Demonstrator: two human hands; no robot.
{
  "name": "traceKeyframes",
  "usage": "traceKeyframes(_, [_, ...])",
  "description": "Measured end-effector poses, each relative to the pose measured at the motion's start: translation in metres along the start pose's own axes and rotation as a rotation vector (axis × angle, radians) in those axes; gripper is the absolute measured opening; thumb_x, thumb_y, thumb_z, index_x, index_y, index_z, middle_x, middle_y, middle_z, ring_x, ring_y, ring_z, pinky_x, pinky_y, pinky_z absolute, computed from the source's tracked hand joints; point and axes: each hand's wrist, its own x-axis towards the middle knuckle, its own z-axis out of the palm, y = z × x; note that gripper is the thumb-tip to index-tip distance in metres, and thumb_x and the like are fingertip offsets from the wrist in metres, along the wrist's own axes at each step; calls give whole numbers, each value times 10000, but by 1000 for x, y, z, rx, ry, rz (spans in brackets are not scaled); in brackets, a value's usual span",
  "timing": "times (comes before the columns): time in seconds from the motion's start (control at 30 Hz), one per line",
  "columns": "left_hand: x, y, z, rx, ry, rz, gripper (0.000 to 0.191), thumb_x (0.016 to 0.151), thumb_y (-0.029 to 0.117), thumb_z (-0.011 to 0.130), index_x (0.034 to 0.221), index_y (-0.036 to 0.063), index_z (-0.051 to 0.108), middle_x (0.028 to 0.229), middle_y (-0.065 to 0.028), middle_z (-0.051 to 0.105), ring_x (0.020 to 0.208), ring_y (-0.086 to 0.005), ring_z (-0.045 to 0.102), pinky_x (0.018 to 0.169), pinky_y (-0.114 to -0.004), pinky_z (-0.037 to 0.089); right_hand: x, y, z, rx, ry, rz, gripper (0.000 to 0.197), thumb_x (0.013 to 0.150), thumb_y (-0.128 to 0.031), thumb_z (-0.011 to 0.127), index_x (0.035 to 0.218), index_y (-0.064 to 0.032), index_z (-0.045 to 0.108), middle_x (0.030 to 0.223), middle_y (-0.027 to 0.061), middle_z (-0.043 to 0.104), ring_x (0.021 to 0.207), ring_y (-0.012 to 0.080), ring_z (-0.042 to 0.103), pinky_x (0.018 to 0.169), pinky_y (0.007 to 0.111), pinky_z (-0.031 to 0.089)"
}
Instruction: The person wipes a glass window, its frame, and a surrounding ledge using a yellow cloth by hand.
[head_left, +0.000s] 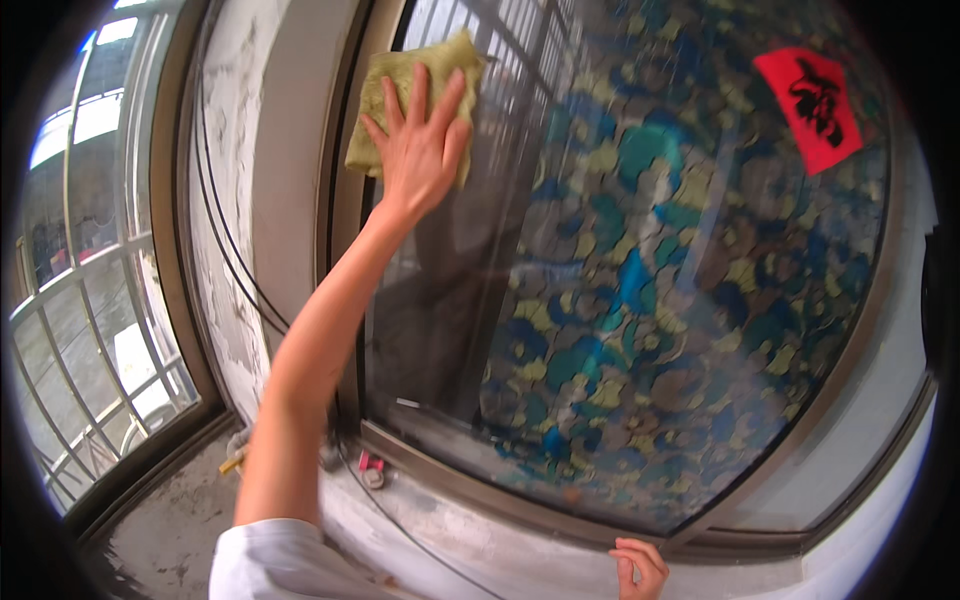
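Observation:
My left hand (420, 146) lies flat, fingers spread, on a yellow-green cloth (364, 154). It holds the cloth against the upper left of a window pane (450, 315), partly over the dark metal frame. Low in the view, near the sill, my right hand (643, 568) is loosely curled, with a gap between thumb and fingers and nothing visible in it. Behind the glass hangs a camouflage-patterned curtain (600, 300). A red paper (814, 105) with black brush writing is at the pane's upper right.
A barred window (67, 285) stands on the left. Black cables (217, 202) run down the peeling wall (232, 112) and across the ledge (420, 517). A small pink object (369, 460) and a yellow-handled fitting (232, 461) sit near the corner.

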Motion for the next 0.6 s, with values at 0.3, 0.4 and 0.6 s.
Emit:
traceKeyframes(0.3, [-307,160,-44,-687,-682,1057,583,821,324,540,1368,184,396,1468,-75,295,1371,-281,241,1096,-547,185,95,-39,-18,19,249,-274,172,838,-147,564,780,-9,649,899,133,643,810,277,598,721,355,470])
traceKeyframes(0.4, [-333,114,-47,-589,-870,1308,537,837,326,522,1343,173,430,1441,-83,339,1344,-280,288,1091,-534,208,100,-38,-40,-70,244,-394,166,847,-135,545,800,-9,643,931,132,630,867,295,582,767,366,461])
traceKeyframes(0.6, [-13,61,-1,28,-306,460,579,864,314,466,1412,194,328,1479,-124,270,1379,-366,182,1077,-638,71,41,28,-111,-465,486,-7,330,878,-177,491,1149,8,526,1268,186,461,1164,362,440,998,454,321])
